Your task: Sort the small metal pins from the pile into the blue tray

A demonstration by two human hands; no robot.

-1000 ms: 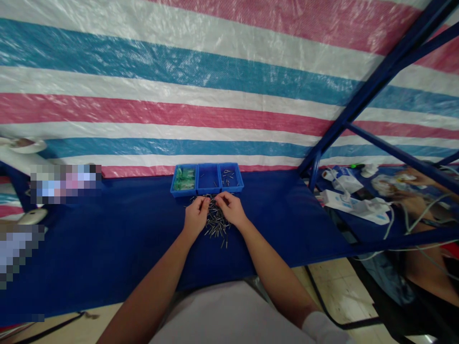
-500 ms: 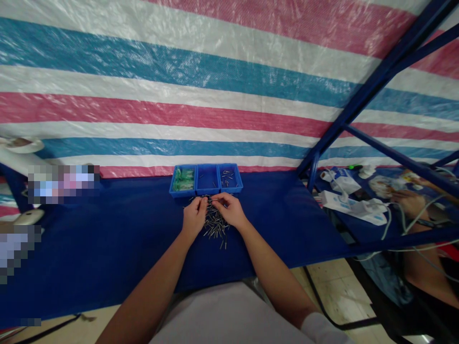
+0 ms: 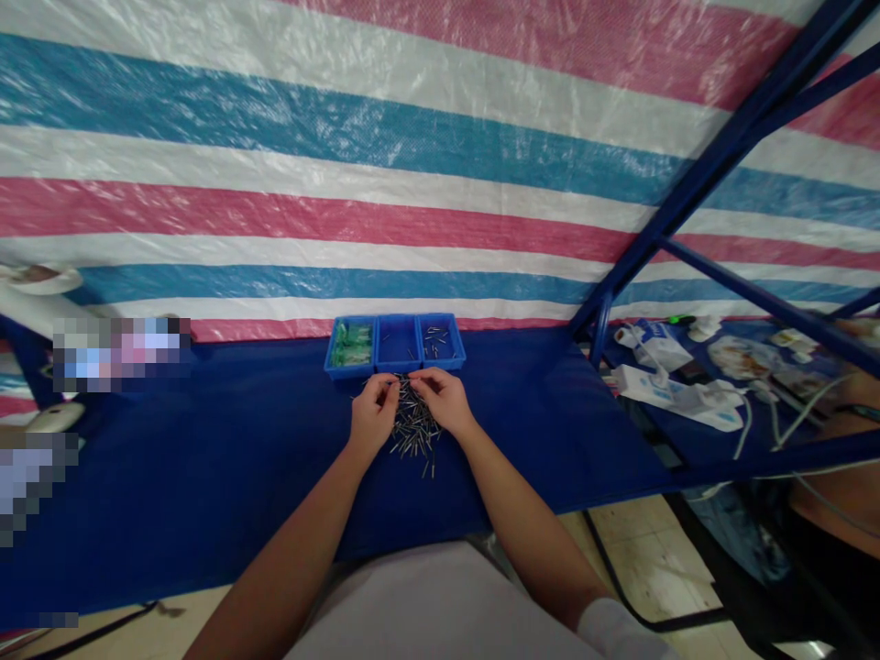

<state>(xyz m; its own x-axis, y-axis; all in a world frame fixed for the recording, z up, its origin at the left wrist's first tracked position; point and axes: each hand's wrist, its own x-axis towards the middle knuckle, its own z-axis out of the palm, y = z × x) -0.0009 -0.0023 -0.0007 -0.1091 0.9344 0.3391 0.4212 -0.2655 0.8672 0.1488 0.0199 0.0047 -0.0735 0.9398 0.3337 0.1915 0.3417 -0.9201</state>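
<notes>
A loose pile of thin metal pins (image 3: 415, 431) lies on the blue table. Over the pile's left side, my left hand (image 3: 375, 409) has its thumb and fingertips pinched on a small metal pin. Opposite it, my right hand (image 3: 442, 398) is pinched as well, its fingertips close to the left ones; they seem to hold a pin, small and partly hidden. Just beyond both hands stands a blue three-part tray (image 3: 397, 367). Its left compartment contains green-and-clear plastic packets (image 3: 353, 344). A few pins lie in the middle compartment, and several in the right one.
The blue tabletop (image 3: 206, 458) meets a striped plastic sheet (image 3: 385, 220) at the back. A blue metal frame (image 3: 677, 197) slants up on the right. Past it are a white power strip (image 3: 677, 399), cables and a co-worker's arm (image 3: 845, 431). A white object (image 3: 34, 298) stands far left.
My fingertips have shifted slightly, the right ones a little up and left, while both hands stay over the pile. The co-worker's hand at right has drawn back toward the picture's edge.
</notes>
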